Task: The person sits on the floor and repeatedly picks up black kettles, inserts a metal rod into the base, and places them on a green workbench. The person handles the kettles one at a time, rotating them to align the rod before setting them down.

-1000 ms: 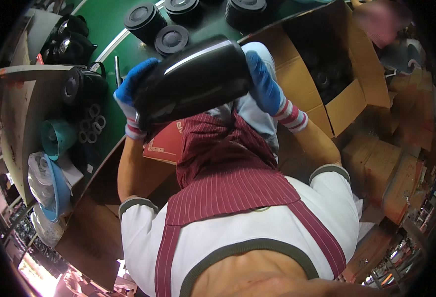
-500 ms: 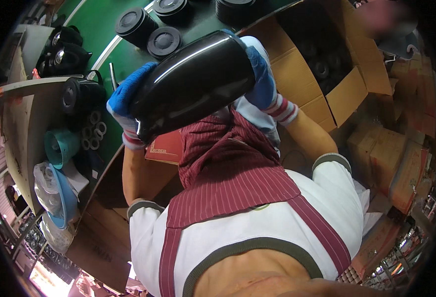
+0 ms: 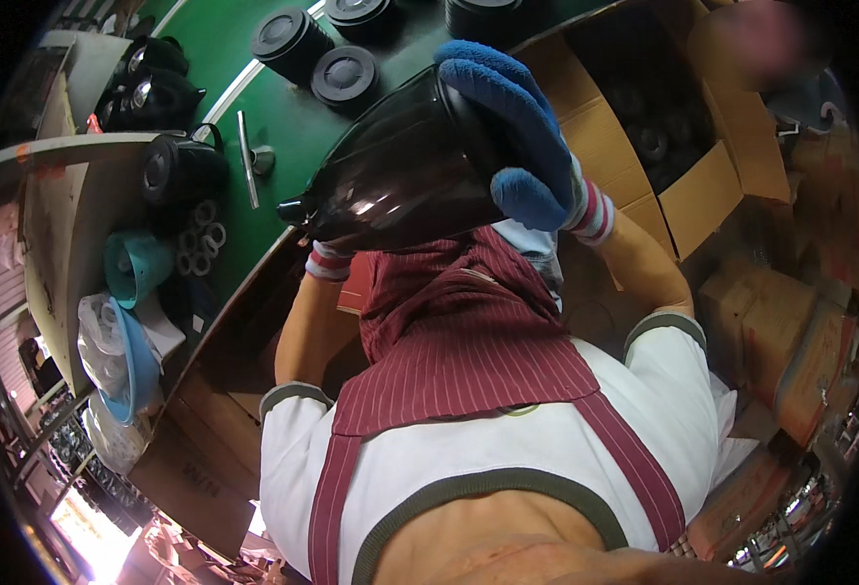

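One blue-gloved right hand (image 3: 525,136), fingers spread, grips a glossy black vessel (image 3: 390,171) above the lap (image 3: 429,283); only the left hand's cuff (image 3: 330,262) shows, hold indiscernible. Black discs (image 3: 344,76) stand on the green table (image 3: 298,132), near an open carton (image 3: 707,198).

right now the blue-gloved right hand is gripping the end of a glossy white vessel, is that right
Not quite: the head view shows that the vessel is glossy black, not white. The blue-gloved right hand is indeed gripping its end.
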Demonstrator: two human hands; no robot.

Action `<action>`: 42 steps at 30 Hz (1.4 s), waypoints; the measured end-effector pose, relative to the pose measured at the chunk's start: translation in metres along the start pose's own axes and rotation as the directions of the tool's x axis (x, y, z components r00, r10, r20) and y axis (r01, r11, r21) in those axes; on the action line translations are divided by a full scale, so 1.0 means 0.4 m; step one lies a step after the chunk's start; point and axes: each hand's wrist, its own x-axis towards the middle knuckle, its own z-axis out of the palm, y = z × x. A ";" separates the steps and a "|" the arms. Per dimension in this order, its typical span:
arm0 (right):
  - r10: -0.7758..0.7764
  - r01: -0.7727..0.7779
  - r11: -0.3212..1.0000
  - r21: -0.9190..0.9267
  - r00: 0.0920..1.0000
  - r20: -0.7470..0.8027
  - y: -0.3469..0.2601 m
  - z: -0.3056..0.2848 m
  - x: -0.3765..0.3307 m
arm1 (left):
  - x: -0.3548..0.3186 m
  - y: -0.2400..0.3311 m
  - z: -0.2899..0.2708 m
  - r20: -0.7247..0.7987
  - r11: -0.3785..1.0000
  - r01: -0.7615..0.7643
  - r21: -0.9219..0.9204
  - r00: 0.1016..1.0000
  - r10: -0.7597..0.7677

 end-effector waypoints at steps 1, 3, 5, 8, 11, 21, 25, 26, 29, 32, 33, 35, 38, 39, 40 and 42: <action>0.040 -0.039 0.999 0.025 0.998 -0.042 -0.012 0.008 -0.008 | -0.013 0.012 -0.024 0.037 0.999 -0.012 0.031 0.999 0.011; 0.085 -0.069 0.992 0.101 0.984 -0.155 -0.013 0.033 -0.026 | -0.037 0.053 -0.060 0.150 0.982 -0.082 0.169 0.987 0.056; 0.295 -0.221 0.929 0.297 0.926 -0.234 -0.027 0.061 -0.060 | -0.016 0.111 0.033 0.172 0.720 -0.266 0.641 0.964 0.203; 0.513 -0.319 0.781 0.537 0.817 -0.261 -0.021 0.072 -0.085 | 0.014 0.143 0.228 0.096 0.438 -0.268 0.858 0.922 0.376; 0.596 -0.315 0.688 0.654 0.759 -0.262 0.028 0.085 -0.145 | 0.039 0.129 0.323 -0.062 0.618 -0.212 0.757 0.918 0.392; 0.761 -0.752 0.597 0.280 0.641 0.101 0.031 -0.152 -0.215 | 0.109 0.055 0.406 0.502 -0.458 -0.472 0.753 0.862 -0.063; 0.627 -0.569 0.767 -0.297 0.762 0.161 0.019 0.016 -0.290 | 0.124 0.166 0.191 0.222 -0.432 0.082 0.898 0.763 0.607; 0.609 -0.537 0.764 -0.357 0.783 0.126 0.040 0.050 -0.318 | 0.128 0.220 0.114 0.067 -0.491 0.392 0.778 0.726 0.685; 0.630 -0.629 0.775 -0.061 0.777 0.006 0.056 0.064 -0.333 | 0.122 0.294 -0.048 -0.376 -0.308 0.866 0.394 0.458 0.805; 0.632 -0.595 0.767 0.238 0.766 -0.120 0.061 0.085 -0.350 | 0.112 0.341 -0.090 -0.411 -0.168 0.712 0.682 0.563 0.717; 0.647 -0.580 0.746 0.328 0.747 -0.151 0.071 0.091 -0.357 | 0.117 0.335 -0.043 -0.281 -0.215 0.550 0.807 0.677 0.680; 0.690 -0.569 0.689 0.449 0.705 -0.165 0.086 0.102 -0.355 | 0.138 0.320 -0.031 -0.229 0.148 0.177 0.973 0.806 0.546; 0.756 -0.572 0.602 0.558 0.632 -0.167 0.099 0.105 -0.334 | 0.211 0.244 0.320 0.022 0.264 -0.071 0.962 0.982 0.186; 0.763 -0.533 0.574 0.622 0.624 -0.168 0.089 0.112 -0.328 | 0.233 0.222 0.437 0.089 0.324 -0.102 0.941 0.995 0.054; 0.763 -0.483 0.545 0.685 0.625 -0.166 0.082 0.119 -0.313 | 0.248 0.209 0.487 0.129 0.301 -0.108 0.948 0.990 -0.052; 0.812 -0.458 0.447 0.769 0.568 -0.134 0.104 0.120 -0.342 | 0.283 0.188 0.555 0.235 0.090 -0.220 0.971 0.947 -0.221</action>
